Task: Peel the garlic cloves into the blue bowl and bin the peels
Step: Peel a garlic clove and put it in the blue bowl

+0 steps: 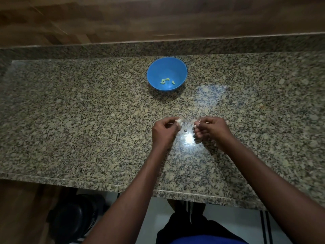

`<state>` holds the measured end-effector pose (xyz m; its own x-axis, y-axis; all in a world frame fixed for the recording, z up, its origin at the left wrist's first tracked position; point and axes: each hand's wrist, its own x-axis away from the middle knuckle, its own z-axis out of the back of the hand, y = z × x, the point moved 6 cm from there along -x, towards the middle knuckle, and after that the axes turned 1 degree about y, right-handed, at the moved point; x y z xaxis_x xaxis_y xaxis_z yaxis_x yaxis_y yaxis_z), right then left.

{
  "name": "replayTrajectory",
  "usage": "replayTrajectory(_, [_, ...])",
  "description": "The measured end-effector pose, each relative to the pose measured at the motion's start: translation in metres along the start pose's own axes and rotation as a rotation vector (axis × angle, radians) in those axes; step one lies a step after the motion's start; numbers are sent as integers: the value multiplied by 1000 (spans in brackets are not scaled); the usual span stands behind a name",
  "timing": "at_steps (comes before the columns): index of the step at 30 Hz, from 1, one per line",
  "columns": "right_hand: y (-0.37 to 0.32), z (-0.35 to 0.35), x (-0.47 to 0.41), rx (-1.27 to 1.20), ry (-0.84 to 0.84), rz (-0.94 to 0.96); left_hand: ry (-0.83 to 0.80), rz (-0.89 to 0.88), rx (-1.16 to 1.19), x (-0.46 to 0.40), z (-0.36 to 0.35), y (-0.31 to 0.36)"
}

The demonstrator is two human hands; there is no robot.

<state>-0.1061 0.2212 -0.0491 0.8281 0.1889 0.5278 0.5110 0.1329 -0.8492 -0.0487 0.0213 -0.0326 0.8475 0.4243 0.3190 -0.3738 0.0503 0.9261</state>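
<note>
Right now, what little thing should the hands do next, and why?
Probably finish pulling the skin off. The left hand pinches a whitish garlic piece, the right hand pinches a small pale bit, likely peel, and they are apart. The blue bowl holds a few peeled cloves, so the bare clove likely goes there next.

Between my left hand (164,132) and my right hand (212,128) a narrow gap of granite counter (88,111) lies open, with only a few small peel scraps (185,130) on it. Ahead, bare stone runs up to the blue bowl (167,73), the one thing standing in the path. Wide open counter stretches to either side of the bowl, bounded behind by a raised granite ledge (105,49).
</note>
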Motion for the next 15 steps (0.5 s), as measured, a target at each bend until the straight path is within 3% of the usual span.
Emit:
replayTrajectory(7, [5, 5, 1, 36, 18, -61, 45, -218, -291, -15, -6, -1])
replayTrajectory(11, [9, 7, 2, 132, 23, -102, 274, -284, -522, 20, -1, -12])
replayTrajectory(15, [3, 6, -1, 253, -18, -133, 145, -417, -713, 48, -20, -32])
